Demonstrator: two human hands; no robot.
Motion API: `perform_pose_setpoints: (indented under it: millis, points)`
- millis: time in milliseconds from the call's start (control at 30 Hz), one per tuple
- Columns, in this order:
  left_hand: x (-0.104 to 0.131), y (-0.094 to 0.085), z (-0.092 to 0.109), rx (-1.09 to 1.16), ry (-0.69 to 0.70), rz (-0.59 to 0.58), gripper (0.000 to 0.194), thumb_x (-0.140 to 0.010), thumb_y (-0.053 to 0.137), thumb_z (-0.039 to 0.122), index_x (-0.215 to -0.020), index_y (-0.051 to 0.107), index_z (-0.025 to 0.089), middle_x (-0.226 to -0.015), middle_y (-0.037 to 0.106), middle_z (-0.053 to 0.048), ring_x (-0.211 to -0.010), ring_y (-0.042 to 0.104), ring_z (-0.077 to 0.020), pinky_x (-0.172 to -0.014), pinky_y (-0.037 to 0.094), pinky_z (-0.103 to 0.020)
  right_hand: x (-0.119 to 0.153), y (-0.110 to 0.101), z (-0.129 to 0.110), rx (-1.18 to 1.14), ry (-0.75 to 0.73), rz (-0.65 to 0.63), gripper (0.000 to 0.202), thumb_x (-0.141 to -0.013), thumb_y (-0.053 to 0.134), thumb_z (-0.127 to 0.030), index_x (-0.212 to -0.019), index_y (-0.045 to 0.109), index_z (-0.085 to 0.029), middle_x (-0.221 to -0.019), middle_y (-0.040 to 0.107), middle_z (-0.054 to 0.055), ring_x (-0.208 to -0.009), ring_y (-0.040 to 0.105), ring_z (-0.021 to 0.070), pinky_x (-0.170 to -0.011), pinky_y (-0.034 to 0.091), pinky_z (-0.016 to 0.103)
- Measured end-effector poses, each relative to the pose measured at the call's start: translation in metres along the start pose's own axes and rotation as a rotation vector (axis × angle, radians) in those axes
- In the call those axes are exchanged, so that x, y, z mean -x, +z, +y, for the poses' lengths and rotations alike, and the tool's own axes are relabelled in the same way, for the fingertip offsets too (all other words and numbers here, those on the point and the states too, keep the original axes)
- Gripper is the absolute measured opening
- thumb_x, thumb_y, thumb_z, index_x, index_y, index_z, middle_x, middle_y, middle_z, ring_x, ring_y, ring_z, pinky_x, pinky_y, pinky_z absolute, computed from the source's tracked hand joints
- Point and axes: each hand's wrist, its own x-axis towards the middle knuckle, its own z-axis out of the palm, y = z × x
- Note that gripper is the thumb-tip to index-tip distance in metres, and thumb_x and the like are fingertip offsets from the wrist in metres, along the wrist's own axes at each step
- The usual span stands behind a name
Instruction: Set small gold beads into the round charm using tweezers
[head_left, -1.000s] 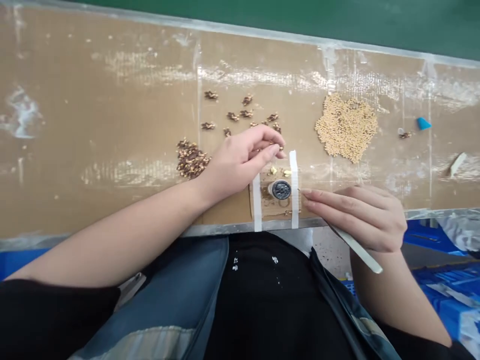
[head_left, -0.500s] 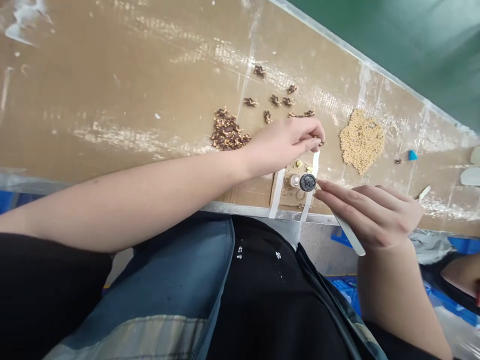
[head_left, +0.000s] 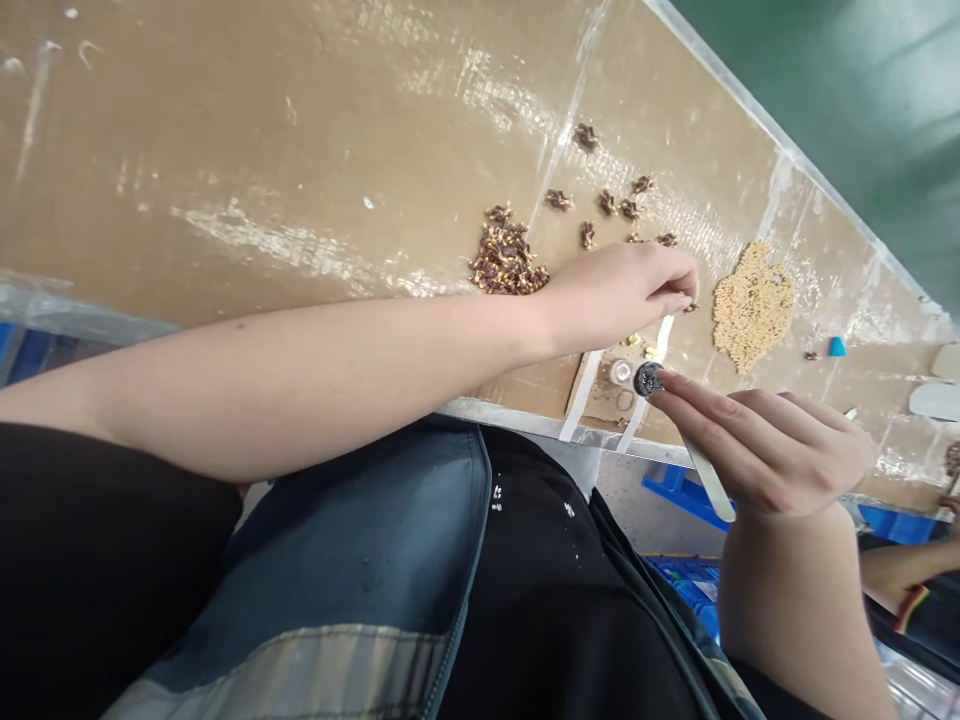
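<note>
1. Pinching a small brown piece [head_left: 691, 308]: left hand [head_left: 619, 295], fingertips closed.
2. Right hand [head_left: 784, 445] grips pale stick [head_left: 712, 484]; its fingertips overlap the dark pot [head_left: 646, 379], contact unclear.
3. Pot just beside clear cup [head_left: 622, 373]; steady, light grip advisable.

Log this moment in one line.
left hand: pinching small brown piece | right hand: holding pale stick, by dark round cup

Glossy, cardboard-like tabletop [head_left: 300, 130] — smooth stick [head_left: 711, 482] — matt cloth shirt [head_left: 525, 600]
</note>
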Motion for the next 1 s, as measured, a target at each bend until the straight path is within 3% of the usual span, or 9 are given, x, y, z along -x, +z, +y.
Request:
perform_pose_setpoints:
  millis: [133,200,333,400,467,667,1000]
  points:
    - [0.000,0.002,-0.002,0.074,-0.008,0.033,0.009,-0.097,0.073,0.020,-0.089,0.077,0.022,-0.093,0.079,-0.001,-0.097,0.075,-0.0223,-0.099,0.057,-0.042,0.001,-0.001,0.002,-0.004,-0.043,0.039,0.039,-0.103,0.070,-0.016,-0.136,0.082,-0.034,-0.123,0.088,-0.002,-0.059,0.069,0.0125,-0.050,0.047,0.033]
    - [0.000,0.001,-0.001,0.073,-0.015,0.032,0.009,-0.098,0.073,0.020,-0.091,0.078,0.022,-0.095,0.080,-0.002,-0.097,0.075,-0.0221,-0.098,0.058,-0.042,0.004,0.005,0.002,-0.027,0.020,0.137,0.038,-0.102,0.071,-0.015,-0.134,0.083,-0.033,-0.121,0.089,-0.001,-0.058,0.070,0.0130,-0.052,0.050,0.033]
    - [0.001,-0.001,0.001,0.070,-0.045,0.012,0.011,-0.100,0.070,0.023,-0.097,0.080,0.022,-0.102,0.083,-0.005,-0.099,0.075,-0.0212,-0.095,0.058,-0.040,0.005,0.036,0.001,-0.075,0.279,0.584,0.042,-0.086,0.091,-0.014,-0.122,0.087,-0.036,-0.103,0.091,-0.003,-0.061,0.077,0.0185,-0.053,0.051,0.034]
    - [0.002,-0.002,0.002,0.090,-0.066,0.011,0.012,-0.101,0.070,0.025,-0.100,0.081,0.021,-0.106,0.084,-0.006,-0.100,0.075,-0.0204,-0.094,0.058,-0.039,0.001,0.057,0.003,-0.094,0.417,0.781,0.029,-0.085,0.093,-0.017,-0.108,0.088,-0.033,-0.094,0.089,-0.002,-0.068,0.081,0.0226,-0.058,0.056,0.036]
    - [0.002,-0.003,0.002,0.102,-0.087,0.011,0.014,-0.101,0.069,0.026,-0.101,0.081,0.020,-0.107,0.084,-0.007,-0.099,0.075,-0.0197,-0.092,0.058,-0.038,-0.003,0.075,0.004,-0.134,0.530,0.892,0.015,-0.087,0.092,-0.020,-0.098,0.086,-0.028,-0.090,0.088,0.000,-0.073,0.083,0.0241,-0.065,0.062,0.038]
    - [0.003,-0.005,0.006,0.029,-0.138,0.007,0.014,-0.101,0.068,0.027,-0.097,0.079,0.019,-0.098,0.083,-0.006,-0.090,0.073,-0.0174,-0.085,0.055,-0.036,-0.007,0.101,0.005,-0.106,0.597,0.917,0.005,-0.093,0.086,-0.026,-0.093,0.081,-0.026,-0.090,0.087,0.001,-0.078,0.085,0.0237,-0.068,0.068,0.039]
    - [0.005,-0.005,0.009,-0.043,-0.144,0.004,0.015,-0.102,0.066,0.028,-0.099,0.078,0.020,-0.096,0.082,-0.005,-0.085,0.070,-0.0172,-0.082,0.054,-0.035,-0.007,0.106,0.004,-0.045,0.588,0.851,0.003,-0.097,0.083,-0.031,-0.097,0.081,-0.029,-0.092,0.088,-0.001,-0.080,0.086,0.0231,-0.069,0.068,0.038]
